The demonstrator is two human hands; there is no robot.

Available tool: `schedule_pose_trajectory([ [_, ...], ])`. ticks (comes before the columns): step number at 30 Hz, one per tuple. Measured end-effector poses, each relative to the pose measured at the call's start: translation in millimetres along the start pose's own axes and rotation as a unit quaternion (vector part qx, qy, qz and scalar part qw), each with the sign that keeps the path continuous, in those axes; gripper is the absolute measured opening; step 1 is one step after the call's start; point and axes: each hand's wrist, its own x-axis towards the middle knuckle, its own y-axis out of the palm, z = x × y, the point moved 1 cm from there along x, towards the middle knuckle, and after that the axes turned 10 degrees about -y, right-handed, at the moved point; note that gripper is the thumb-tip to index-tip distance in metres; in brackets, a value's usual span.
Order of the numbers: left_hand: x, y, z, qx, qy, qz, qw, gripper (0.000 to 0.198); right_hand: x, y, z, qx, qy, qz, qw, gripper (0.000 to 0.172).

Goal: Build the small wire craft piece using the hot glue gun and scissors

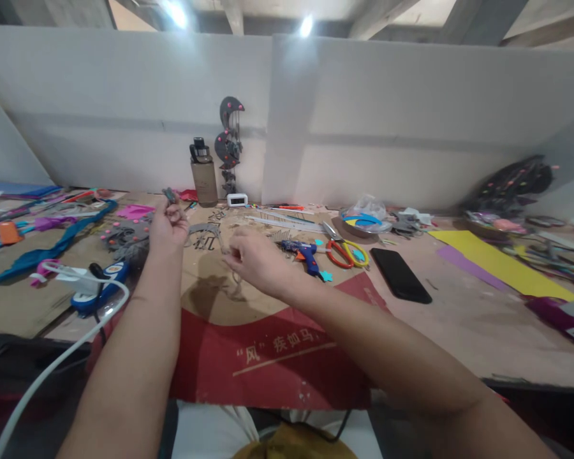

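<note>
My left hand (169, 220) is raised over the left part of the cardboard sheet. Its fingers are closed on a small grey piece (169, 193) that sticks up from the fingertips; its kind is too small to make out. To the right, my right hand (254, 260) is held low over the cardboard, fingers pinched together. What they hold, if anything, is mostly hidden. A grey curved strip (205, 227) shows between the hands, its right end near my right fingertips. Just right of that hand lies a blue glue gun (307, 254).
Scissors with red and yellow handles (347, 254) lie near a black phone (400, 275). Behind stand a bottle (204, 175) and a small white clock (237, 200). A blue-and-white power strip (100, 290) with a white cable (62, 354) is at left. Yellow sheet (502, 261) lies right.
</note>
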Motion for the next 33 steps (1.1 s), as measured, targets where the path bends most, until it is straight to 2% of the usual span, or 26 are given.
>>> schedule_pose_trajectory([
  [1,-1,1.5,6,-0.011,0.001,-0.029,1.0,0.02,-8,0,-6,0.001,-0.011,-0.004,1.0,0.006],
  [3,-8,5.9,23,0.02,0.003,-0.063,0.998,0.017,-24,3,-18,0.017,-0.014,0.018,1.0,0.03],
  [5,-16,11.4,45,0.096,0.009,-0.063,0.993,0.014,-40,8,-30,0.027,0.009,0.028,0.999,0.041],
  [8,-28,18.9,74,0.197,0.017,-0.055,0.979,0.017,-56,14,-41,-0.014,0.082,0.0,0.997,0.031],
  [10,-31,21.6,83,0.213,0.012,-0.035,0.976,0.018,-60,17,-43,-0.038,0.117,-0.003,0.992,0.025],
  [13,-28,19.2,77,0.179,0.018,-0.028,0.983,0.018,-56,22,-40,-0.039,0.126,0.022,0.991,0.028],
  [16,-21,12.5,63,0.15,0.02,-0.048,0.987,0.015,-47,28,-37,-0.047,0.129,0.067,0.988,0.033],
  [19,-17,9.7,53,0.131,0.021,-0.063,0.989,0.011,-38,34,-36,-0.056,0.153,0.136,0.977,0.022],
  [21,-18,12.6,47,0.118,0.022,-0.073,0.99,0.009,-31,33,-37,-0.047,0.167,0.152,0.973,0.015],
  [23,-21,19.8,38,0.097,0.025,-0.077,0.992,0.012,-22,28,-38,-0.02,0.167,0.104,0.98,0.015],
  [26,-31,35.0,18,0.046,0.041,-0.054,0.997,0.018,-2,18,-35,0.039,0.131,-0.048,0.989,0.014],
  [28,-38,44.2,5,0.023,0.067,-0.011,0.997,0.02,14,17,-29,0.096,0.099,-0.132,0.982,0.014],
  [30,-43,48.9,-5,0.022,0.107,0.009,0.994,0.018,33,23,-24,0.17,0.091,-0.168,0.967,0.012],
  [33,-44,46.4,-10,0.035,0.138,-0.018,0.99,0.015,63,40,-17,0.311,0.083,-0.176,0.93,0.012],
])
